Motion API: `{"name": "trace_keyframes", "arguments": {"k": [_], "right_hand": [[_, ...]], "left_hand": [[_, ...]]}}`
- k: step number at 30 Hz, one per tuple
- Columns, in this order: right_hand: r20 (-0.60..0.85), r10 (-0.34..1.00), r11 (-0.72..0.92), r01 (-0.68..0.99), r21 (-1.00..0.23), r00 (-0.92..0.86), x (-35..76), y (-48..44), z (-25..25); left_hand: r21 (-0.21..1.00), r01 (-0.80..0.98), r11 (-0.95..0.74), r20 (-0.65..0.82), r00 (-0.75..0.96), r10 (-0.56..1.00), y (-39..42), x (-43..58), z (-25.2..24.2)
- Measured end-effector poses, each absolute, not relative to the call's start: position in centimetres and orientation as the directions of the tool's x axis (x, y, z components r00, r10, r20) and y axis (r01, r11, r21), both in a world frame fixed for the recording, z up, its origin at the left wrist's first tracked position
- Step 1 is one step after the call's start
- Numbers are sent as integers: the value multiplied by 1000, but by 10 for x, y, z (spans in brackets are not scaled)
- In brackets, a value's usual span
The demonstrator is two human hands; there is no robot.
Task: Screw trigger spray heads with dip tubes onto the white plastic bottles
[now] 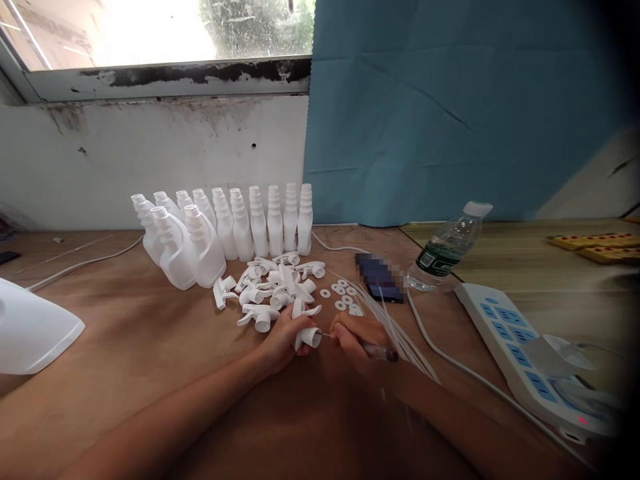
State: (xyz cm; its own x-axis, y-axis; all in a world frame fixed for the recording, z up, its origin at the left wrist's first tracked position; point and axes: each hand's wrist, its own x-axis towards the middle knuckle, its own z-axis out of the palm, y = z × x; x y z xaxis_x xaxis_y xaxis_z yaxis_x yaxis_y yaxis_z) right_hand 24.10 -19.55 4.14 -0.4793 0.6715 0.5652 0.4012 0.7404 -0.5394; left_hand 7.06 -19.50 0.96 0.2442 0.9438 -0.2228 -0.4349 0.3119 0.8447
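Observation:
My left hand (286, 341) is closed round a white trigger spray head (309, 337), its round collar facing right. My right hand (357, 333) grips a thin-tipped hand tool (383, 351) with a handle that looks like a screwdriver's. The tool's fine metal tip points left at the collar's opening; whether it touches, I cannot tell. Just beyond my left hand lies a loose heap of white spray heads (280, 283). Several flat white ring washers (341, 305) lie beyond my right hand. Thin clear dip tubes (407, 353) run beside and under my right forearm.
Several white bottles (240, 230) without caps stand along the wall. A phone (383, 280), a tilted-looking water bottle (447, 250) and a power strip (520, 353) with cables are on the right. A large white object (35, 330) sits at the left edge.

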Motion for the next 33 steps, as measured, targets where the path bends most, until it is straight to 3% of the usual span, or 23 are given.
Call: {"name": "trace_keyframes", "arguments": {"k": [6,8,11,13,21,33], "right_hand": [[525,686,723,394,-568,-504,239,-199,44],[464,735,653,334,-679,-494,239,-197,40],[285,828,403,159,-901,-484,240,-192,35],[204,843,264,51,-963,-497,240,-189,33],[212,837,225,-35,-974,-504,242,-186,31],[71,891,12,-133,-991,-448,236,-183,37]], "left_hand": [[846,-447,290,-203,232,951,-194,70,12],[842,-446,304,-206,255,945,-194,69,13],[841,-424,337,-228,287,930,-194,68,14],[842,-412,348,-241,291,926,-195,67,15],[846,-393,360,-254,297,921,-194,67,16],[808,-459,370,-242,314,918,-193,66,14]]}}
